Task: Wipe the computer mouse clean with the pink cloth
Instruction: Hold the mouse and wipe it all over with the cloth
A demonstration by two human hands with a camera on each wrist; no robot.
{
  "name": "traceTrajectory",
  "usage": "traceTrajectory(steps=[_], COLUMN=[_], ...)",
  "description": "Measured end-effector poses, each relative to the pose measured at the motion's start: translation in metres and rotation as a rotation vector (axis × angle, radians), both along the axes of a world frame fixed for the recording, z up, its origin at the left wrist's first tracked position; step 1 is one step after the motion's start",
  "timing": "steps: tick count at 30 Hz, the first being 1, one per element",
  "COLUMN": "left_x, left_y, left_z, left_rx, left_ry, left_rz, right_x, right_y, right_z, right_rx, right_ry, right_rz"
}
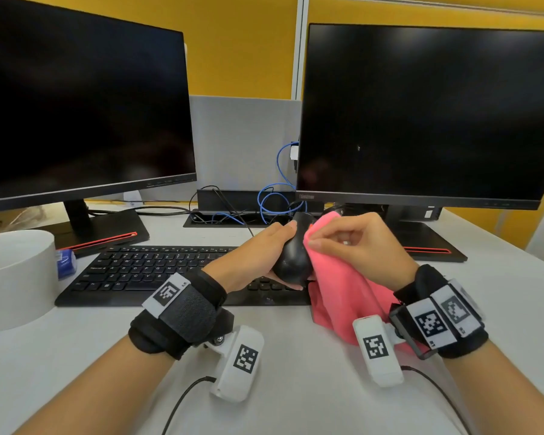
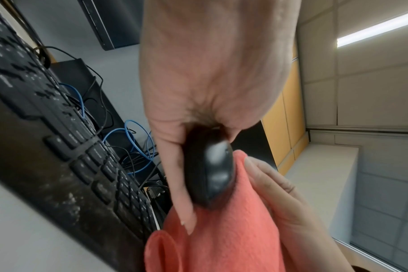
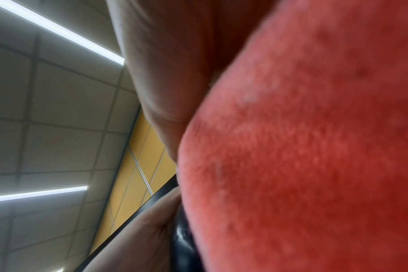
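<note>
While lifted off the tabletop above the keyboard's right end, mouse gripped in left hand, thumb along its top, fingers curled underneath. Right hand pinching cloth against the mouse's right side, fingers bent, rest of the cloth hanging down to the tabletop. Behind, two dark monitors and a tangle of blue and black cables. At far left, a white tub.

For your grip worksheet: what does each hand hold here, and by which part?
Left hand grips the mouse by its sides, lifted above the keyboard. Right hand holds the pink cloth near its upper edge.
</note>
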State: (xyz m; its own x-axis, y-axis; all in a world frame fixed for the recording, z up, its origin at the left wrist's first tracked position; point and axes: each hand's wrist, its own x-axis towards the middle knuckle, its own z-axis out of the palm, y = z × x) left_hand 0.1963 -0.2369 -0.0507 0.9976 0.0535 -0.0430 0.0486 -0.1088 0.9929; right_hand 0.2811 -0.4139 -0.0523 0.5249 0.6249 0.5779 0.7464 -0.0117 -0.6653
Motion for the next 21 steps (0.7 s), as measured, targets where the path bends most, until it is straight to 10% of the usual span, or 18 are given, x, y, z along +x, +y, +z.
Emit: traceTrajectory(steps=[21], left_x=[0.0038], left_y=[-0.0034], left_z=[-0.0070], left_rx=[0.011], left_ry=[-0.019], left_rz=[-0.008], right_x=[0.0035], right_y=[0.0006], right_z=[-0.0003], right_rx=[0.020], right_ry=[-0.018], right_rz=[-0.046])
